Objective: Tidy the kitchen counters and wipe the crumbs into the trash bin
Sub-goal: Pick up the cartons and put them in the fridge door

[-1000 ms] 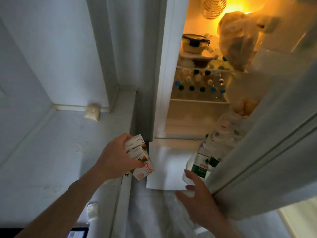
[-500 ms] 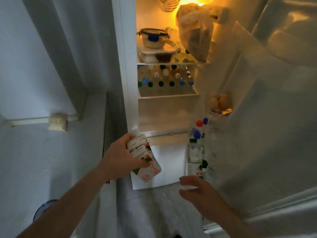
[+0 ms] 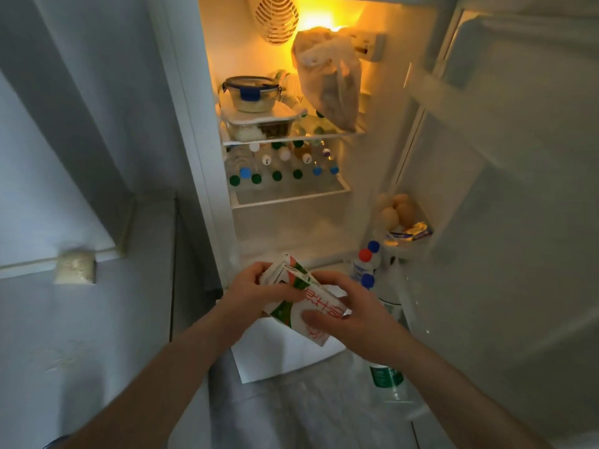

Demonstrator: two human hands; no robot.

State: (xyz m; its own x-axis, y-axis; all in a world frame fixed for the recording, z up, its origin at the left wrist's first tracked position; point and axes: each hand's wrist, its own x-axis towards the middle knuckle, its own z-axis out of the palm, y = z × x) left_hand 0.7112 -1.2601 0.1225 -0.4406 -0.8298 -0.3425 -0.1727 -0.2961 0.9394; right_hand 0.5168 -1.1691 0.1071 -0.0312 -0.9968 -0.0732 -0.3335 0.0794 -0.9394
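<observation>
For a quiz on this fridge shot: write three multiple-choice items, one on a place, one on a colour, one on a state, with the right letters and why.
1. Where are the eggs?
A. In the door rack
B. On the top shelf
C. On the floor

2. What colour is the clip on the round container?
A. Red
B. Blue
C. Yellow

3. How is the carton held?
A. Left hand only
B. Right hand only
C. Both hands

Answers:
1. A: the eggs sit in a rack on the open fridge door.
2. B: the round container on the top shelf has a blue clip at its front.
3. C: the left hand and right hand both grip the carton.
</observation>
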